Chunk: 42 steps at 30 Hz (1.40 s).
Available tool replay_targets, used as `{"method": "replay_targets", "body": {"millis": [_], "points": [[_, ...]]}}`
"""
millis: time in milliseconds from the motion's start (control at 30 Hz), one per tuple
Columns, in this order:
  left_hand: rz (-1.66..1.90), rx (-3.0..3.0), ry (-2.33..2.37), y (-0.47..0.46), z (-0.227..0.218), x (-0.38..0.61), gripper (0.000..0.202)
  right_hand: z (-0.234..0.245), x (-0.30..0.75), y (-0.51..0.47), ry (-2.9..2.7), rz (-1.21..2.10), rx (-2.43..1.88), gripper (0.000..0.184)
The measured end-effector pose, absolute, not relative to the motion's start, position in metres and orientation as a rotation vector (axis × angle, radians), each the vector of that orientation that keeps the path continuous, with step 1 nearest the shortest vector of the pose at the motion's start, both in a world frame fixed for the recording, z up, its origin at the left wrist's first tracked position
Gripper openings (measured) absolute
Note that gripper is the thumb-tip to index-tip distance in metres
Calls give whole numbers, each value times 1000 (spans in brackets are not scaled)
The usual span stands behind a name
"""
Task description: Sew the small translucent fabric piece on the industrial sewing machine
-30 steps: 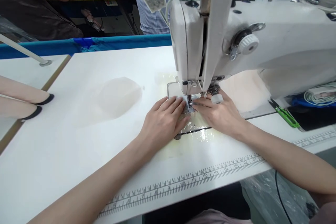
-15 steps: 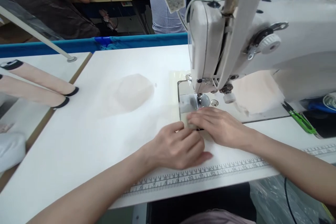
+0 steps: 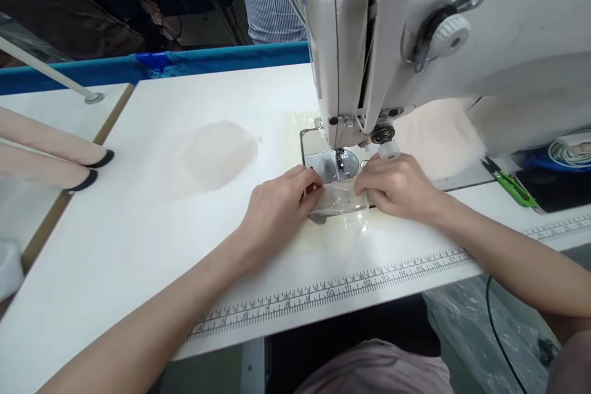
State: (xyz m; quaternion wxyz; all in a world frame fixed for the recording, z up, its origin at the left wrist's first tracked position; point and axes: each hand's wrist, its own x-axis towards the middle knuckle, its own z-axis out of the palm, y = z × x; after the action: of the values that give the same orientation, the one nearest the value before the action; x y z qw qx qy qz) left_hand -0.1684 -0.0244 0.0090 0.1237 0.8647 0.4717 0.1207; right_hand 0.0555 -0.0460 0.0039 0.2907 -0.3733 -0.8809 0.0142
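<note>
The black marks on the flat white ruler strip (image 3: 332,295) count along the front of the smooth white table (image 3: 138,228); 10, 12 and 14 can be read. A pale coiled cord (image 3: 572,152) sits on something blue (image 3: 538,160); I cannot tell if that is a dish.

The left hand (image 3: 282,204) pinches one end of a small, thin, see-through strip (image 3: 340,198), finger and thumb close together. The right hand (image 3: 398,188) has its fingers bunched at the other end. The strip is just in front of the needle of the big white metal sewing machine (image 3: 339,43). Snips with green handles (image 3: 514,189) lie to the right.
</note>
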Motion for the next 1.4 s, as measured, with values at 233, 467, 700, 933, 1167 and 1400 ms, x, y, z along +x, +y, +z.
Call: {"method": "replay_targets", "body": {"millis": [233,467,700,933,1167,1400], "points": [[569,2062,1249,-26,17,-165,14,16,46,-59,-2163,501,-1385,44],[536,1653,973,-23,21,-164,19,19,47,-54,-1808,1087,-1428,16],[697,2023,1136,-32,26,-160,27,16,39,-54,-1838,923,-1373,22],[489,1935,1183,-36,29,-160,7,15,36,-58,-1922,864,-1346,10],[419,1562,1066,-25,31,-165,10,19,41,-57,-1944,890,-1355,8],[559,2129,1093,-37,26,-159,9,17,39,-60,-2022,789,-1254,9]]}}
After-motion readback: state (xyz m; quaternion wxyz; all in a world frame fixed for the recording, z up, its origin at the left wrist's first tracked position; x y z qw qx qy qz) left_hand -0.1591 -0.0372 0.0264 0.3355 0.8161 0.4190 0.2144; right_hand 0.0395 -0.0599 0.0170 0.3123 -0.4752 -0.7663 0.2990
